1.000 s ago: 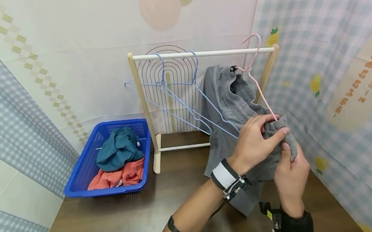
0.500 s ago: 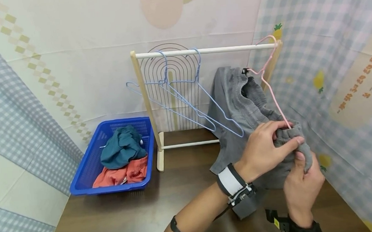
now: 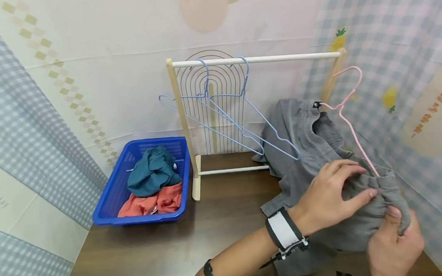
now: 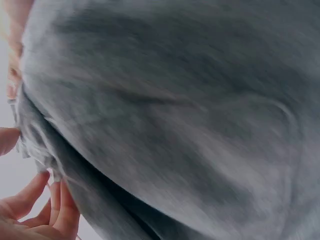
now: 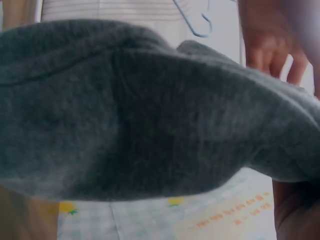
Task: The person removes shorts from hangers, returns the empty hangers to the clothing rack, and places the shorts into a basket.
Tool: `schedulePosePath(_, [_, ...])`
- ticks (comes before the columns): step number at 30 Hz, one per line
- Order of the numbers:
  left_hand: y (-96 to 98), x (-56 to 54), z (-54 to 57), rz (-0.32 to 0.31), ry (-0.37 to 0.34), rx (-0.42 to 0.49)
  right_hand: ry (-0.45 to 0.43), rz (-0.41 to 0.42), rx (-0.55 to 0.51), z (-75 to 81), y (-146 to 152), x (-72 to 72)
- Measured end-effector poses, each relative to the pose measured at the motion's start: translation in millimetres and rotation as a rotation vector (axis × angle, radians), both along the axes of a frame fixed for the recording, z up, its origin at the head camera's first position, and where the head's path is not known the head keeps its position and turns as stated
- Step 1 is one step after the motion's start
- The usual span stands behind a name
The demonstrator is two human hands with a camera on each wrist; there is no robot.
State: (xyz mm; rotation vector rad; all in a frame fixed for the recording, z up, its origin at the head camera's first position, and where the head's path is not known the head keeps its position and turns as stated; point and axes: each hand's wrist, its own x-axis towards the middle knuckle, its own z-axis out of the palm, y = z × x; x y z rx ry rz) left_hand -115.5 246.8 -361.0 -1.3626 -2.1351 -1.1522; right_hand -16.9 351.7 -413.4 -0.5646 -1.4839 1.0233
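Grey trousers with a gathered elastic waistband fill the right side of the head view. A pink wire hanger runs into the waistband; its hook stands free, below the rack's bar. My right hand pinches the waistband's near end, thumb in front and fingers behind. My left hand touches the waistband beside the hanger's lower end, thumb and fingers spread apart. In the left wrist view the trousers' cloth hides most else; fingers touch its edge. Blurred cloth also covers the right wrist view's middle.
A small rack with a white bar and wooden legs stands behind. Two blue hangers hang from its left half. To the left, a blue basket holds a teal garment and an orange one.
The trousers and pink hanger have come down and to the right with both hands. The hanger's hook has dropped from bar height to below it. My left thumb and fingers look more spread.
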Motion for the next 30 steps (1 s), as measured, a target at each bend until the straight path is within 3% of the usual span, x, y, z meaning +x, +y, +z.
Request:
schedulePosePath(6, [-3.7,4.9,-14.5,-0.007,-0.009,0.055,-0.070,-0.148,0.023,-3.1,21,21.0])
schedulePosePath(8, [-5.6,5.2,-17.8,0.005,-0.021,0.061,-0.037,-0.183,-0.001,-3.7,28,24.0])
schedulePosePath(12, [-9.6,4.0,-22.2,0.059,-0.015,0.041,0.109,-0.220,-0.129,-8.3,36,25.3])
schedulePosePath(15, [-12.4,2.0,-25.0,0.085,-0.016,0.022,0.162,-0.205,-0.203,-12.5,39,27.7])
schedulePosePath(18, [-15.1,-1.1,-28.9,0.088,-0.027,0.021,0.133,-0.190,-0.215,-17.6,44,31.5])
schedulePosePath(21, [-17.2,-4.3,-33.5,0.112,-0.048,0.002,0.078,-0.266,-0.278,-20.9,45,32.0])
schedulePosePath(25, [-18.8,-9.3,-41.0,0.151,-0.080,-0.018,0.073,-0.271,-0.249,-25.5,49,31.0])
schedulePosePath(28, [-21.2,-13.4,-49.1,0.180,-0.113,-0.008,0.077,-0.171,-0.168,-30.8,55,34.9])
schedulePosePath(30, [-24.0,-16.3,-55.3,0.205,-0.148,0.001,0.036,-0.205,-0.210,-34.9,59,37.2])
